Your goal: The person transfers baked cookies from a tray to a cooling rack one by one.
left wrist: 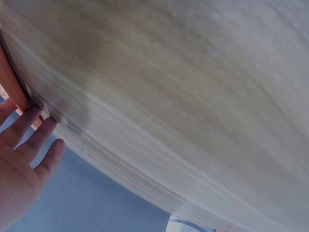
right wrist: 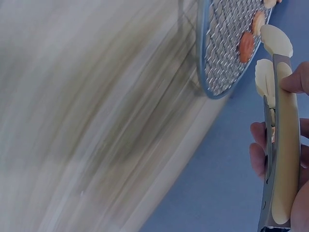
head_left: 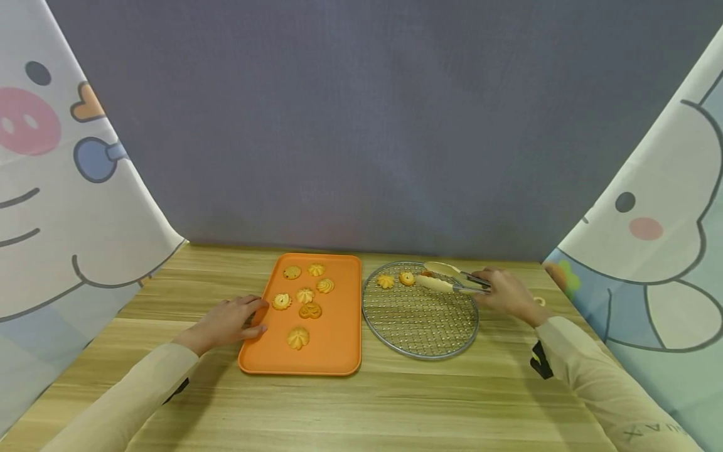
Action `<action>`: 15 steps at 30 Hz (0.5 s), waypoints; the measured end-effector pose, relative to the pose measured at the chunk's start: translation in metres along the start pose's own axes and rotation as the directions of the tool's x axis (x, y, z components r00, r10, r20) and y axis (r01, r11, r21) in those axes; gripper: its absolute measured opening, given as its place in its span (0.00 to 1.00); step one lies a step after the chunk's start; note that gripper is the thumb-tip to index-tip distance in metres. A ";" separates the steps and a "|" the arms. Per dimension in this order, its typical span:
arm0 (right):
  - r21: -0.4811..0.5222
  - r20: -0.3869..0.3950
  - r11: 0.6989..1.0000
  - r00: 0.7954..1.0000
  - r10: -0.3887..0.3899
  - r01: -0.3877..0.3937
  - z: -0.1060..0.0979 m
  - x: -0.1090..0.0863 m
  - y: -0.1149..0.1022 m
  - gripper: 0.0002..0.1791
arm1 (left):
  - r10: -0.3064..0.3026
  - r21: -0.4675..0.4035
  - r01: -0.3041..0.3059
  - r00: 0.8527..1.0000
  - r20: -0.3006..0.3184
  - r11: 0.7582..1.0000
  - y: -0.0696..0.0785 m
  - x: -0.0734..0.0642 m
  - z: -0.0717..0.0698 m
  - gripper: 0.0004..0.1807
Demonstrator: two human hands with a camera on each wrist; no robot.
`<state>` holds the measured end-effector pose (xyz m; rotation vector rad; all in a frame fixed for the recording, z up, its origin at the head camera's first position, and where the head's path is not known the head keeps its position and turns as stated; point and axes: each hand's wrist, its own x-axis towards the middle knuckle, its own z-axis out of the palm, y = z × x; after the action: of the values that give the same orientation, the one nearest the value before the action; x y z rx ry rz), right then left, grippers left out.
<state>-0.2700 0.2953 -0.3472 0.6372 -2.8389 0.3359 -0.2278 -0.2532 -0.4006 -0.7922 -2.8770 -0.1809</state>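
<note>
My left hand (head_left: 226, 323) rests at the left edge of an orange tray (head_left: 333, 358), its fairly straight fingers touching the rim; the left wrist view also shows this rim (left wrist: 12, 82). Several cookies (head_left: 298, 338) of different shapes lie spread on the tray. My right hand (head_left: 505, 295) grips metal tongs (head_left: 437, 284) with cream tips and handles, seen close up in the right wrist view (right wrist: 286, 145). The tong tips are apart, above the back of a round wire rack (head_left: 423, 326). Beside them on the rack lie a flower-shaped cookie (head_left: 385, 280), a round cookie (head_left: 407, 278) and a partly hidden brown cookie (head_left: 427, 274).
Tray and rack stand side by side on a wooden table (head_left: 361, 408). A grey cloth wall (head_left: 361, 125) rises behind the table's back edge. Printed cartoon cloths (head_left: 56, 188) hang at both sides. A small pale ring (head_left: 539, 301) shows behind the right wrist.
</note>
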 end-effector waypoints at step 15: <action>-0.007 -0.013 0.993 0.993 -0.115 0.115 0.009 0.014 -0.037 0.28 | -0.008 0.001 0.008 1.000 -0.001 1.000 -0.001 0.000 0.002 0.26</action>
<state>-0.2673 0.2552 -0.3456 0.7898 -2.7748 0.3111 -0.2286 -0.2537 -0.4023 -0.7807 -2.8792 -0.1811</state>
